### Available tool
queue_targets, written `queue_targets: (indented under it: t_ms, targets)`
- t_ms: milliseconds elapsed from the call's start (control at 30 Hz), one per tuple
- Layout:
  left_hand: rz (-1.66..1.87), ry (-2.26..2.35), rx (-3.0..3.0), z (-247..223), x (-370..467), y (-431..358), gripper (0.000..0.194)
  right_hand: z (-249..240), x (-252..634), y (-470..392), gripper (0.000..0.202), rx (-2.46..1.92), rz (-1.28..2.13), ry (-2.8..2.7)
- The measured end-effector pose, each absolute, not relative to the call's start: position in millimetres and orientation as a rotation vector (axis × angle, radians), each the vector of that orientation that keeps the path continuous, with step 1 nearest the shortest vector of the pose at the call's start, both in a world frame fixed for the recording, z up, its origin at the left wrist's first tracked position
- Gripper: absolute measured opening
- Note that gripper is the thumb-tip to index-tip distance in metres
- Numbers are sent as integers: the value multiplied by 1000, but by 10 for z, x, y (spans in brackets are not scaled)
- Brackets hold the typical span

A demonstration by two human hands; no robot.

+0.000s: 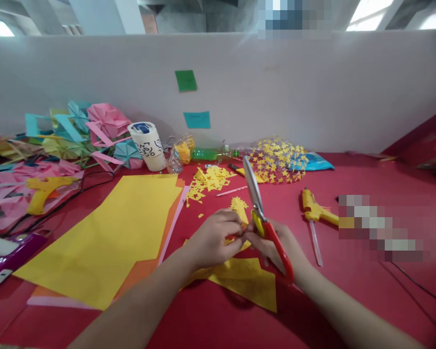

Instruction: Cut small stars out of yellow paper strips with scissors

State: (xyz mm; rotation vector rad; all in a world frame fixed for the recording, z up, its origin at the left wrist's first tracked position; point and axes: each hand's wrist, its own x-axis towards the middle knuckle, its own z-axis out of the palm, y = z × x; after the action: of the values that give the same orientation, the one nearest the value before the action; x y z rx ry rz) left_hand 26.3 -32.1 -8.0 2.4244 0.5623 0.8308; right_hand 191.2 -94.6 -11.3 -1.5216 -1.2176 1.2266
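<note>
My right hand (281, 242) is closed round a pair of scissors (276, 242) with red and yellow handles. Their blades point up and away from me. My left hand (218, 237) is pinched together, its fingertips meeting those of my right hand; whatever lies between them is too small and covered to make out. Under and beside the hands are yellow paper pieces (252, 281). Just beyond my fingers lies a small stack of yellow paper stars (239, 206). A heap of yellow paper scraps (210, 179) lies farther back.
Yellow sheets (131, 228) over orange and pink ones lie left. Yellow glue guns sit at right (312, 206) and left (43, 191), with cords. Along the back stand a white cup (148, 145), a green bottle (207, 154) and a star-covered clear ball (278, 160). Folded paper shapes (107, 123) fill the left.
</note>
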Motion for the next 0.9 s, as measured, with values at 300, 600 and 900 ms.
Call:
queue_targets:
  t_ms: [300, 600, 900]
  targets:
    - [804, 556, 2331, -105, 253, -291, 17, -142, 1871, -926, 13, -1573, 1165, -1237]
    - [1229, 851, 1360, -168, -53, 131, 22, 101, 2003, -713, 32, -1742, 1114, -1274]
    - [1373, 855, 999, -395, -157, 384, 22, -172, 1993, -118, 25, -2015, 1120, -1306]
